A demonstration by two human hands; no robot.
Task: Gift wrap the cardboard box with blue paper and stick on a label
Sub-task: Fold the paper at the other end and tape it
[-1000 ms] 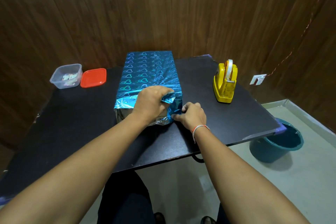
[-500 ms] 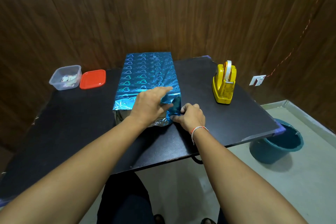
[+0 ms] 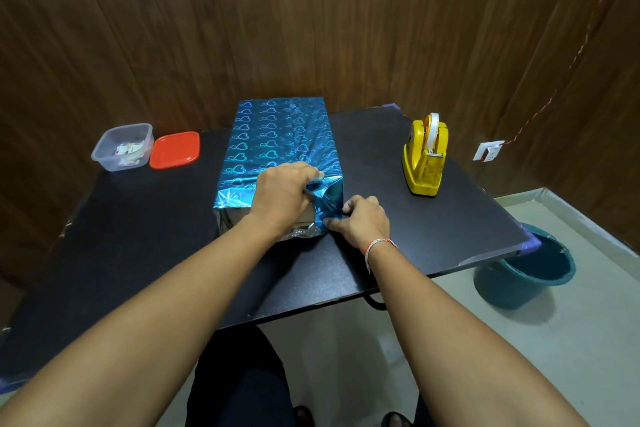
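Item: tall cardboard box in shiny blue heart-printed wrapping paper (image 3: 280, 139), lying mid-surface on the black surface (image 3: 138, 236), its near end unfinished. My left hand (image 3: 282, 196) lay over the near top edge, fingers curled onto the folded paper there. My right hand (image 3: 363, 222) pinched the paper flap at the near right corner. Far left: clear plastic tub (image 3: 123, 146) beside its red square lid (image 3: 175, 150). Right: yellow tape dispenser (image 3: 426, 156). On the floor, right: teal bucket (image 3: 530, 270).
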